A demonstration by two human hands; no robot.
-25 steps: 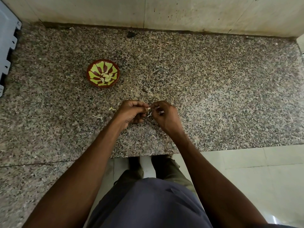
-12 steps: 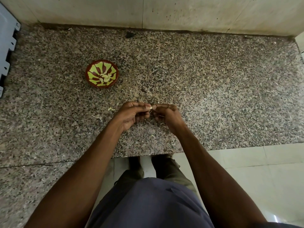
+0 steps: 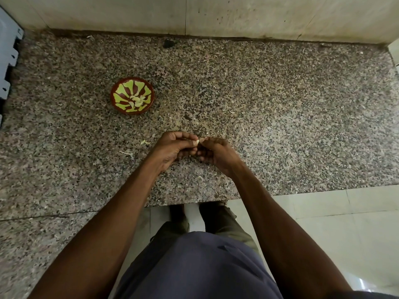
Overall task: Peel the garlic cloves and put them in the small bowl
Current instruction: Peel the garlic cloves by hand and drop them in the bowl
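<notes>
We see a small bowl (image 3: 132,96), dark red with yellow-green petal shapes fanning from its middle, holding pale cream garlic cloves (image 3: 137,100). The granite counter (image 3: 280,104) is speckled pink, grey and black. The wall (image 3: 237,14) is off-white.

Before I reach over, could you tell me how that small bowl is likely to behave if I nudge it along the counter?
The small bowl is shallow and wide, so it would probably slide, not tip. It holds only a few peeled cloves, so it is likely light. The granite counter looks smooth, so it may skate easily.
</notes>
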